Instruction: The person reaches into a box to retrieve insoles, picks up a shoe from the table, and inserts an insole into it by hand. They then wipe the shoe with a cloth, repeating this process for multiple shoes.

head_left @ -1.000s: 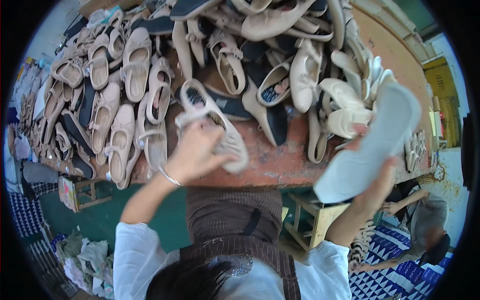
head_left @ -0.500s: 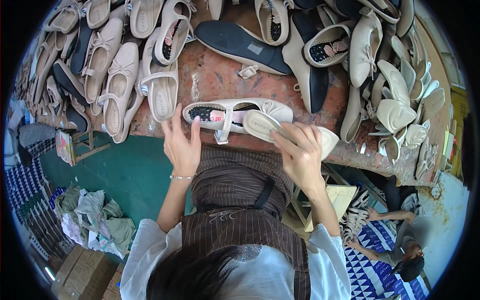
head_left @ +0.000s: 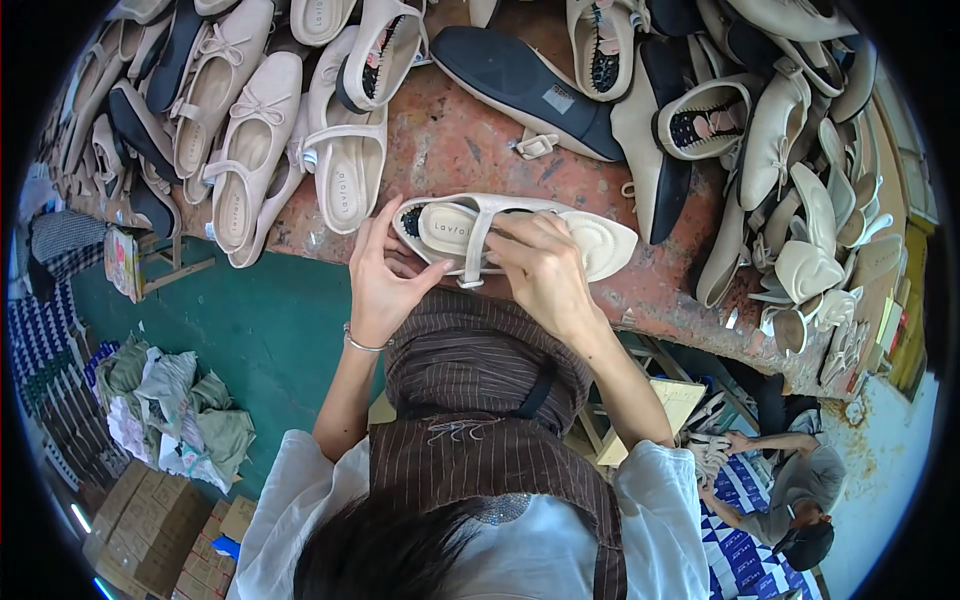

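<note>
Cream strap shoe (head_left: 500, 235) lay on its sole at the near edge of the tabletop (head_left: 470, 150), heel toward the person's left, toe toward the right, insole up. Left hand (head_left: 385, 275) sat at the heel end, fingers (head_left: 372, 222) curled round the heel rim with the thumb pointing toward the strap. Right hand (head_left: 545, 270) lay over the middle of the shoe, fingers (head_left: 520, 232) closed and pressing down on the insole just past the strap. Strap crossed the shoe between the two hands, buckle end hanging at the tabletop's edge.

Tabletop was rust-brown and worn. Pile of cream shoes (head_left: 250, 140) lay to the left, near the held shoe but apart from it. Dark sole (head_left: 525, 90) lay behind, underside up. More cream shoes (head_left: 800, 180) stood heaped to the right. Below the tabletop: green floor (head_left: 260, 330), rags (head_left: 170, 410), cardboard boxes (head_left: 150, 530). Another person (head_left: 790, 490) crouched at lower right.
</note>
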The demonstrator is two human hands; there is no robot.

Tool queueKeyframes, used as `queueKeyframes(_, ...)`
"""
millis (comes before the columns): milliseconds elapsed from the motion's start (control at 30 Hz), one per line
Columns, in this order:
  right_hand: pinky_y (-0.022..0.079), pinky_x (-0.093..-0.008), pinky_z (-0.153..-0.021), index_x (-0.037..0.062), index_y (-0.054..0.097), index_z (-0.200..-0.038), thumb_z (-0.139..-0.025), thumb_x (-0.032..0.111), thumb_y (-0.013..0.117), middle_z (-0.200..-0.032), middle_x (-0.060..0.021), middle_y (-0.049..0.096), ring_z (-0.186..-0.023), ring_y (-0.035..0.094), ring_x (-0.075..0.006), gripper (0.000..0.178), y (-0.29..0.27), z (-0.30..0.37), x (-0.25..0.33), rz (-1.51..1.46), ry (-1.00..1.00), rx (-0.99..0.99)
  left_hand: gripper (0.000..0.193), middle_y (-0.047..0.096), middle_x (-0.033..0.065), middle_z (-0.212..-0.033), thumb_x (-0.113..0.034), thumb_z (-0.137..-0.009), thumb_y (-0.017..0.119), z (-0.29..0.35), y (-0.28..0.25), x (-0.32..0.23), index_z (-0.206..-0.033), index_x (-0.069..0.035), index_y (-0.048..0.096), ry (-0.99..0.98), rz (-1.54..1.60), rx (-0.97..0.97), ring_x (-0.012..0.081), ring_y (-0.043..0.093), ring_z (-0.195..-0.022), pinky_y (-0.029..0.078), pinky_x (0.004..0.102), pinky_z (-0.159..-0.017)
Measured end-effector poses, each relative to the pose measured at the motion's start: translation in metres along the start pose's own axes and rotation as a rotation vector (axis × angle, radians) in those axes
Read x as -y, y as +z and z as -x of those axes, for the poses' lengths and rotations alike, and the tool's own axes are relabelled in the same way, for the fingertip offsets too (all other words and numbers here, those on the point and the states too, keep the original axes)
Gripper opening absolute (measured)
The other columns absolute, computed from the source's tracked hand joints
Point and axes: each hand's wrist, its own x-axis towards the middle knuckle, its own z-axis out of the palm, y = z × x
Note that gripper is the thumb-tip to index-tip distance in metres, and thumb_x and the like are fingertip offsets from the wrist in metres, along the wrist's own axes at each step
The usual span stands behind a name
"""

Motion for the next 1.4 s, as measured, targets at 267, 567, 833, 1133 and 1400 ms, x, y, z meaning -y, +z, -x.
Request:
queueKeyframes(267, 0.048, -0.0405, -0.086, -0.0022, 0.067, -0.081, -0.067, -0.007, 0.064, -0.09, -0.0136, 0.065, -0.089, 0.062, -0.0319, 0.015, 0.017, -0.01, -0.005, -0.13, -0.036, 0.003, 0.078, 0.056, 0.0098, -0.102, -0.007, -0.062, 0.089, 0.0, 0.0, 0.005, -0.13, 0.003, 0.053, -0.042, 0.036, -0.027, 0.013, 0.061, -0.075, 0.059, 0.0246, -0.058)
queueKeyframes(567, 0.052, -0.0417, -0.086, -0.0022, 0.072, -0.089, -0.071, -0.005, 0.065, -0.096, -0.0162, 0.07, -0.095, 0.065, -0.0337, 0.019, 0.038, -0.013, -0.01, -0.097, -0.022, 0.025, 0.055, 0.065, 0.0095, -0.085, -0.017, -0.067, 0.089, -0.014, 0.003, 0.01, -0.11, 0.002, 0.062, -0.017, -0.034, -0.112, 0.0131, 0.06, -0.061, 0.051, 0.0272, -0.053)
queueKeyframes(833, 0.043, -0.0441, -0.103, -0.0024, 0.069, -0.111, -0.077, 0.002, 0.063, -0.131, -0.0177, 0.06, -0.124, 0.054, -0.0316, 0.034, 0.032, -0.009, 0.001, 0.184, -0.114, 0.188, 0.024, 0.06, 0.0077, -0.06, -0.014, -0.078, 0.081, -0.032, 0.008, 0.016, -0.083, 0.002, 0.065, -0.123, -0.048, -0.172, 0.012, 0.051, -0.051, 0.041, 0.0286, -0.048)
queueKeyframes(1133, 0.04, -0.0414, -0.109, 0.0035, 0.063, -0.126, -0.081, 0.008, 0.056, -0.137, -0.0185, 0.055, -0.125, 0.056, -0.0306, 0.045, 0.025, -0.011, 0.016, 0.334, -0.127, 0.377, 0.013, 0.055, 0.0081, -0.055, -0.009, -0.085, 0.07, -0.036, 0.005, 0.021, -0.08, 0.0, 0.064, -0.05, -0.109, -0.176, 0.012, 0.045, -0.046, 0.036, 0.0307, -0.046)
queueKeyframes(1400, 0.029, -0.0451, -0.117, -0.0033, 0.072, -0.091, -0.074, 0.008, 0.059, -0.105, -0.0199, 0.069, -0.112, 0.063, -0.03, 0.025, 0.013, 0.009, 0.024, 0.624, -0.043, 0.218, 0.014, 0.054, 0.012, -0.053, -0.01, -0.086, 0.069, -0.037, 0.004, 0.021, -0.077, -0.002, 0.062, 0.011, -0.145, -0.173, 0.0206, 0.048, -0.043, 0.037, 0.0357, -0.046)
